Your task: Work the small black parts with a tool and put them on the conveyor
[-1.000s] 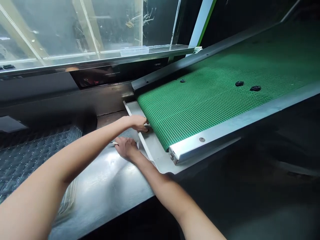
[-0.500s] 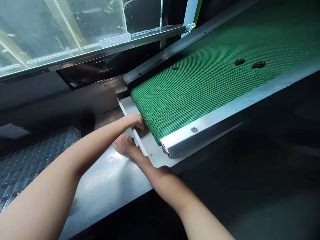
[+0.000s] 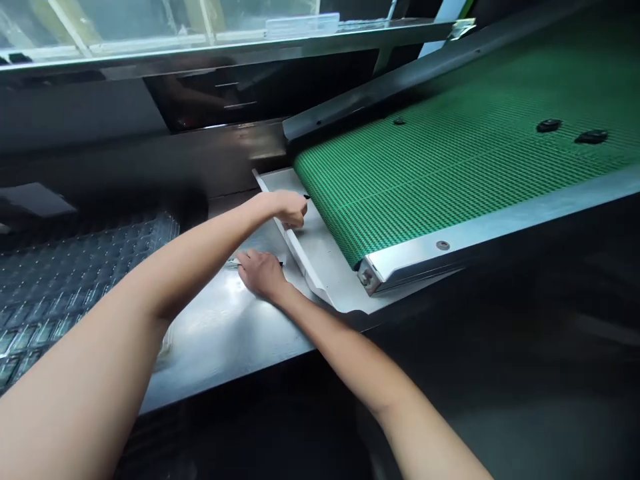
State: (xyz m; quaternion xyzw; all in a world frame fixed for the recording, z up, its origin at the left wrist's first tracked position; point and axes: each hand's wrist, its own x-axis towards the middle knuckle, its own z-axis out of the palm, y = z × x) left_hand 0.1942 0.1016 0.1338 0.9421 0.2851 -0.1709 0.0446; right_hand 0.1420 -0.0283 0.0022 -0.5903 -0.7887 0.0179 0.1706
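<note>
My left hand [image 3: 293,208] is closed above the pale metal tray [image 3: 323,237] at the lower end of the green conveyor belt [image 3: 400,180]. A small black piece [image 3: 307,197] shows at its fingers; its exact kind is too small to make out. My right hand [image 3: 261,272] lies low on the metal table [image 3: 225,353], left of the tray's raised edge, its fingers curled. A bit of something dark [image 3: 281,265] and something pale [image 3: 233,262] peek out beside it, mostly hidden.
Small dark parts [image 3: 549,125] lie scattered on the belt. Its metal side rail [image 3: 500,220] ends close to the tray. Clear plastic trays with many pockets [image 3: 90,273] are stacked at left. A ledge with clear panels [image 3: 225,57] runs along the back.
The view has swung, so the belt sits further right. My left hand has drawn back from the belt's end, a black piece now showing at its fingers. My right hand stays on the table.
</note>
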